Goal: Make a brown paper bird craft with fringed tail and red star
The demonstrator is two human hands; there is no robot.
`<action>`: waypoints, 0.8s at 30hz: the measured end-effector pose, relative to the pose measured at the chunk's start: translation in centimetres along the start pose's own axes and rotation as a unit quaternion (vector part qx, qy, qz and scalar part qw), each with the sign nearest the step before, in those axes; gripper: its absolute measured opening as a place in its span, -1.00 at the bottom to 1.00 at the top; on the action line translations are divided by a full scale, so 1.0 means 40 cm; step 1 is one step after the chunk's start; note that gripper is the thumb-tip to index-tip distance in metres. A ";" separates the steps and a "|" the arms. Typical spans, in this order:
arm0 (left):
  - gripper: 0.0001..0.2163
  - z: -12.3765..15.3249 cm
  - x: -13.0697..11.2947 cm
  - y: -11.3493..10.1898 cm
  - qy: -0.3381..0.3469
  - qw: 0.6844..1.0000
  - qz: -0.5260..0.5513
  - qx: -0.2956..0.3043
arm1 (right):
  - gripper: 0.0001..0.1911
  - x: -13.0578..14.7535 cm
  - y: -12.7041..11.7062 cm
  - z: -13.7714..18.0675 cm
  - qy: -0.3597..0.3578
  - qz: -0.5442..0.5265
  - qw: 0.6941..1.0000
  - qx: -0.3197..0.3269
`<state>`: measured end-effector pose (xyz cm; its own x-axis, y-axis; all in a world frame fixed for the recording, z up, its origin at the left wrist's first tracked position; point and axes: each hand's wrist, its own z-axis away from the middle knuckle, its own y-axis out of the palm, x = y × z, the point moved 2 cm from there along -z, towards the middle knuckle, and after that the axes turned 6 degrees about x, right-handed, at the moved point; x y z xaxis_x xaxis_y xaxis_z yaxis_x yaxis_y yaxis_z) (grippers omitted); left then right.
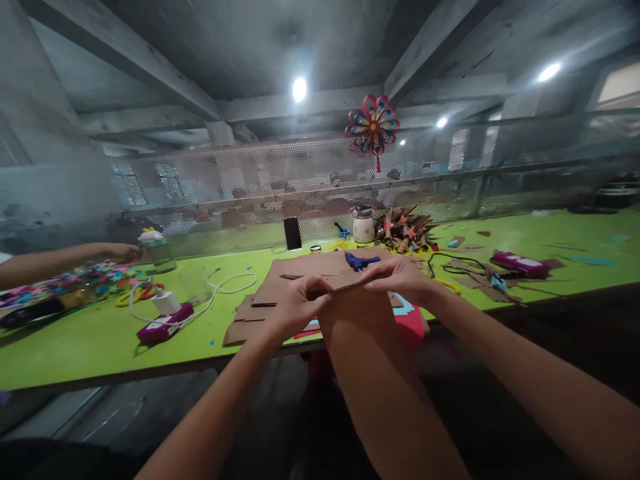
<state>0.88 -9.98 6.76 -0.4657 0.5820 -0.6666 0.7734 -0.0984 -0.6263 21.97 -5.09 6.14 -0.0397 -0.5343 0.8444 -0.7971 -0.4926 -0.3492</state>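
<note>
My left hand point(295, 303) and my right hand point(400, 277) both pinch the far end of a long brown cardboard strip point(370, 360), which runs from the table edge down toward me between my forearms. Each hand's fingers are closed on the strip's top edge. Just beyond my hands lie flat brown cardboard sheets point(300, 273) on the green table point(80, 340). A blue glue gun point(361, 261) rests on the cardboard close to my right hand. Red and light blue paper point(410, 317) lies under the strip at the table edge.
Another person's arm point(60, 260) reaches in at the left by a bottle point(157, 250) and colourful pieces. A magenta power bank with white cable point(163, 327), a phone point(292, 233), a white jar point(363, 225), rolled cardboard cones point(405, 230) and scraps lie around. A mesh fence point(300, 173) backs the table.
</note>
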 end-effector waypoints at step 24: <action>-0.65 0.013 -0.101 0.007 -0.038 0.974 -0.026 0.220 | -0.71 0.127 0.042 0.045 -0.244 0.345 0.905 0.053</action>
<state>2.74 -12.77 9.08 -0.5418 0.5363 -0.6472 0.4961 -0.4175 -0.7613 21.53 -9.88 9.11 -0.2147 -0.9668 0.1386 -0.6207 0.0255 -0.7837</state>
